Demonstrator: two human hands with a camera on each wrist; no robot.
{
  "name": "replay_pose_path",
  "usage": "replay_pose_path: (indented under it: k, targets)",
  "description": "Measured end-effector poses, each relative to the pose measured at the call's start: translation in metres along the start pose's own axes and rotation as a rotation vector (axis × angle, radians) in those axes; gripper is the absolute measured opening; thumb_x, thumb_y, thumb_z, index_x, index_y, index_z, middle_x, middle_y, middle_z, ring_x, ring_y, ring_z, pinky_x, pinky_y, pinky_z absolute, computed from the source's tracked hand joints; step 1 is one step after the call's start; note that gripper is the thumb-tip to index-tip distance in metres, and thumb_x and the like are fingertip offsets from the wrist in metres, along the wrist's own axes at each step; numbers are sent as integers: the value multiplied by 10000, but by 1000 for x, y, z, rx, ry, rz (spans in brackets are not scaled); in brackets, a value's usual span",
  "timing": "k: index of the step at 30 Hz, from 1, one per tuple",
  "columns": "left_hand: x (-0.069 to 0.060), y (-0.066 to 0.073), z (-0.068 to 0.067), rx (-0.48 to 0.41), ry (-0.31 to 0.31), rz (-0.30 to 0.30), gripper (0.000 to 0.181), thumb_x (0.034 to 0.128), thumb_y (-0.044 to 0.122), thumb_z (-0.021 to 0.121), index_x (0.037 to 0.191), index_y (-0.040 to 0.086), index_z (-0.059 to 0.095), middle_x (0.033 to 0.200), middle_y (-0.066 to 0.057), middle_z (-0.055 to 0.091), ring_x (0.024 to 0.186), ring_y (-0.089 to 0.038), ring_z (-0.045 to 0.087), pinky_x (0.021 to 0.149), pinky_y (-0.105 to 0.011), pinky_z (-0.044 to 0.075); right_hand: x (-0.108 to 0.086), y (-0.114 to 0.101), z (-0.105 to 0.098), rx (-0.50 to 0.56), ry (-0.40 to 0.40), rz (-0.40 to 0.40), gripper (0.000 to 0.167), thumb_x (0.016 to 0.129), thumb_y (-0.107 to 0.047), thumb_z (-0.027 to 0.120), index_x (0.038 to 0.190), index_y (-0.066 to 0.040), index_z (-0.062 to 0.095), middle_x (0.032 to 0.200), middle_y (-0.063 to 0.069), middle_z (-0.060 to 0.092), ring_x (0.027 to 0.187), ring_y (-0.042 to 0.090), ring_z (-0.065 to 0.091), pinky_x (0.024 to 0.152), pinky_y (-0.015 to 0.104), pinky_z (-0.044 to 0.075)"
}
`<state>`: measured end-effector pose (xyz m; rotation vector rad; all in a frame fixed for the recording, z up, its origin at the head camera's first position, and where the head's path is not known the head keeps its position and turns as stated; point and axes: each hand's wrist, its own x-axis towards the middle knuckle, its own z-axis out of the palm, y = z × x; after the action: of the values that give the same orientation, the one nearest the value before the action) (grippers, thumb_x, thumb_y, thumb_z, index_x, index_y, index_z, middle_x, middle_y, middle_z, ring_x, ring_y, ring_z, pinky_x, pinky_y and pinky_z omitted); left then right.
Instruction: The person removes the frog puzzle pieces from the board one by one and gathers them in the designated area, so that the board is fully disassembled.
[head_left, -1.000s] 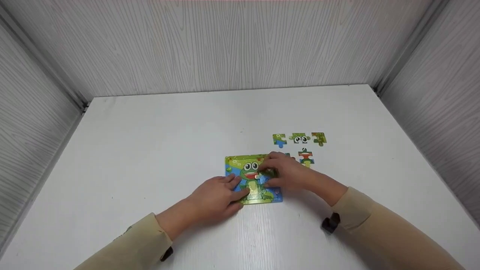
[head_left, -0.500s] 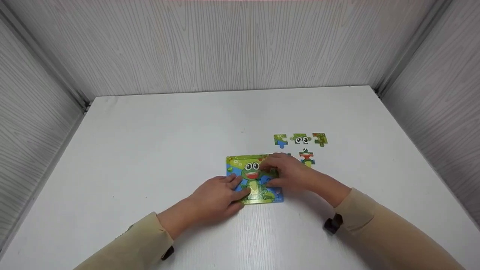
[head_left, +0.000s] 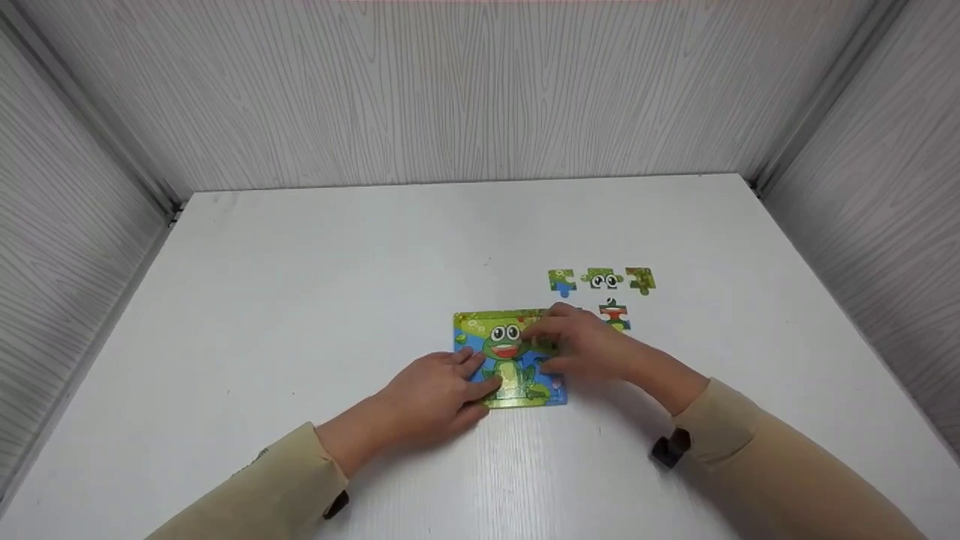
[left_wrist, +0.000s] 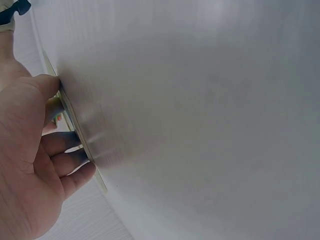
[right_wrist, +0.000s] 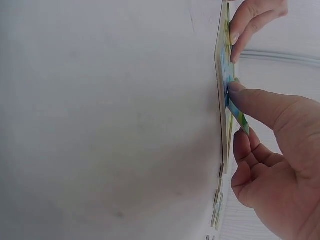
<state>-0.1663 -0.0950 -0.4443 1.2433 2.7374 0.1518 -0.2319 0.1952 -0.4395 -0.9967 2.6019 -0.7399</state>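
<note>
A frog jigsaw puzzle board (head_left: pixel 507 375) lies flat on the table, green and blue with a frog picture. My left hand (head_left: pixel 433 394) rests on its left and lower part, fingers laid over the surface and thumb by the near edge. At the board's right side, my right hand (head_left: pixel 589 343) pinches a puzzle piece (right_wrist: pixel 240 119), tilted with one end down against the board in the right wrist view. In the head view my fingers hide most of that piece. The left wrist view shows the board edge-on (left_wrist: pixel 80 135) under my fingertips.
Loose puzzle pieces lie right of and beyond the board: a green-blue piece (head_left: pixel 561 281), a piece with eyes (head_left: pixel 603 280), a corner piece (head_left: pixel 640 278) and a red-mouthed piece (head_left: pixel 614 312). My right hand partly covers others. Pale panels (head_left: pixel 450 90) wall the white table.
My right hand has shifted very slightly to the right, still pinching the piece, which is now less visible beneath the fingers. My left hand stays on the board.
</note>
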Motion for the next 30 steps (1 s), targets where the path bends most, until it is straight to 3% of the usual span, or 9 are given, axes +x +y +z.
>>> replay_pose_path:
  k: [9,15,23,30]
  targets:
    - [0,-1,0,-7,2,2,475,1106,430,520,1514,212,625,1577,-190,506,1477,-350,477,1154,-520,451,-2,1,-2,37,-8,25,468,937,-190,836,1387,-190,710,1245,13,593,1074,189,577,959,423,516]
    - [1,-1,-1,-5,-4,-5,478,1106,434,515,1521,220,619,1589,-181,497,1483,-343,471,1165,-515,442,-3,1,-4,-4,-19,-1,473,937,-176,815,1398,-173,710,1229,5,600,1074,185,572,954,420,514]
    - [0,1,-3,9,-15,-10,481,1106,440,511,1517,217,623,1589,-197,497,1492,-354,458,1171,-500,434,-6,5,-6,-18,46,-59,406,934,-146,797,1333,-118,732,1217,6,668,1102,190,620,976,438,545]
    - [0,2,-3,16,-6,-3,471,1106,429,517,1506,211,635,1568,-199,520,1476,-360,479,1162,-498,447,-12,11,-16,26,107,-86,401,936,-113,786,1334,-124,734,1223,23,680,1060,229,650,874,432,563]
